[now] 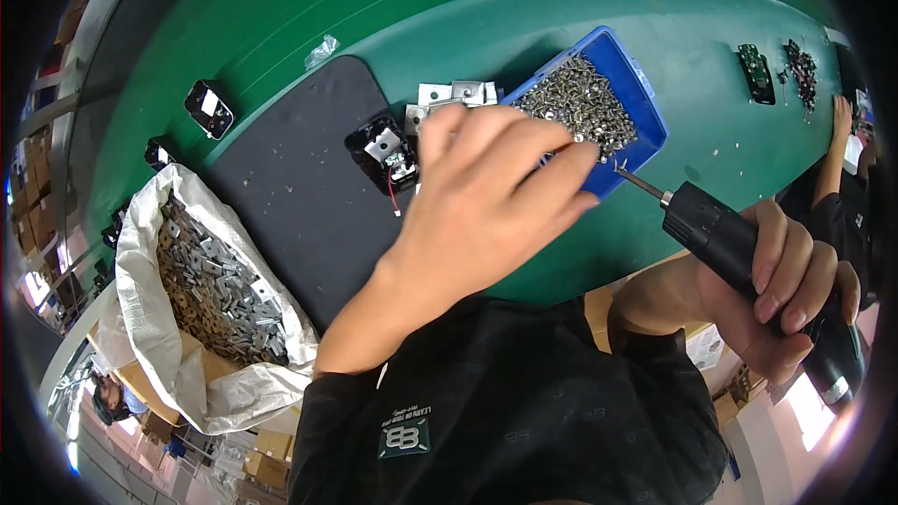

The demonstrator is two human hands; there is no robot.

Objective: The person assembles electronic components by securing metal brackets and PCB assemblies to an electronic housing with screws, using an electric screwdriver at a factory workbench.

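My left hand (482,192) is over the middle of the bench, fingers bent and apart, index and thumb tips at the near edge of a blue bin (652,122). Nothing shows held in it; its palm side is hidden. My right hand (790,285) is wrapped round a black electric screwdriver (713,229). The driver's bit points left toward the bin, with a small screw (619,165) apparently at its tip, close to my left fingertips. Many loose screws (585,103) fill the bin. Beyond my left wrist lies a black housing (382,151) with a metal plate and a red wire.
Metal plates (458,93) lie beside the bin, partly behind my left hand. A dark mat (290,159) covers part of the green bench. At left stands a white sack (150,318) of metal parts. Black casings (210,109) lie beyond. Another person's arm (831,154) is at far right.
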